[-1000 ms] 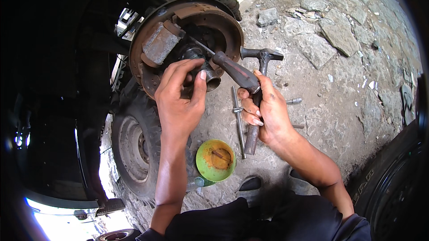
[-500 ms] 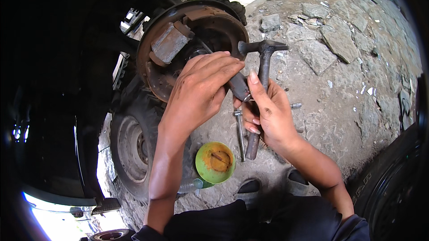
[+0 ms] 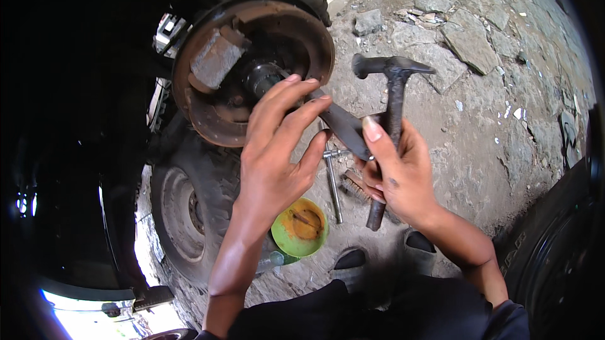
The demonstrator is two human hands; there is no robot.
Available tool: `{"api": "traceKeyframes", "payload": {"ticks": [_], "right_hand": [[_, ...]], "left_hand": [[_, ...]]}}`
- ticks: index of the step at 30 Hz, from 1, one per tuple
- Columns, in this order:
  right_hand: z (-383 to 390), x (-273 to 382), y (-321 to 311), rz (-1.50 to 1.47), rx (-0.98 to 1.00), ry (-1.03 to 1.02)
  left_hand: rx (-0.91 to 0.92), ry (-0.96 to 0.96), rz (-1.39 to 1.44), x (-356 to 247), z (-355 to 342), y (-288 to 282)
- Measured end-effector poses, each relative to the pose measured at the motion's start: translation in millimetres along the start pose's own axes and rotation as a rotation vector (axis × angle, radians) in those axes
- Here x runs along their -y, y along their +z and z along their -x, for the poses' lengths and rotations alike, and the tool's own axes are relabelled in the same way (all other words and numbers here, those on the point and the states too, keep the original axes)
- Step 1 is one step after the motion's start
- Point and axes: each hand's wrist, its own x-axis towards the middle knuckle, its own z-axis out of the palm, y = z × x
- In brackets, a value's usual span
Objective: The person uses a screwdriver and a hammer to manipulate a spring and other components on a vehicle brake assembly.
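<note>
My right hand (image 3: 406, 179) is closed round the handle of a hammer (image 3: 394, 91), whose dark head points up. Its thumb and fingers also grip the lower end of a long, dark, flat piece (image 3: 346, 127), its exact kind unclear. The piece slants up leftward toward the hub. My left hand (image 3: 277, 135) has its fingers stretched and apart beside the upper part of that piece; whether the fingertips touch it is hard to tell. Beyond the left hand is a rusty brake backing plate (image 3: 205, 116) with a greyish block-like brake part (image 3: 217, 59) and a dark hub (image 3: 261, 78).
Below my hands stand a green bowl (image 3: 287, 242) with orange-brown residue, a metal T-handled wrench (image 3: 334, 189) and a brush (image 3: 354, 184). A wheel with a tyre (image 3: 183, 207) is at left, another tyre (image 3: 542, 264) at right. Broken stone slabs (image 3: 466, 47) cover the ground.
My left hand's fingers have spread and come off the dark piece, exposing more of it. The right hand has shifted slightly right and down with hammer and piece. The view has moved slightly.
</note>
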Motion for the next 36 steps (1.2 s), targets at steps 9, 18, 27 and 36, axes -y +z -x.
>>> {"api": "traceKeyframes", "payload": {"ticks": [9,18,27,36], "right_hand": [[16.5,0.7,-6.6,0.199,0.032,0.01],[18.1,31.9,0.2,0.477,0.095,0.162],[46.9,62.8,9.2,0.844,0.088,0.062],[31.0,57.0,8.7,1.088,-0.079,0.023]], "left_hand": [[0.021,0.046,0.026,12.0,35.5,-12.8],[0.036,0.286,0.017,26.5,29.4,4.9],[-0.037,0.362,0.008,18.9,7.7,19.9],[-0.243,0.162,0.143,3.2,-6.4,31.5]]}}
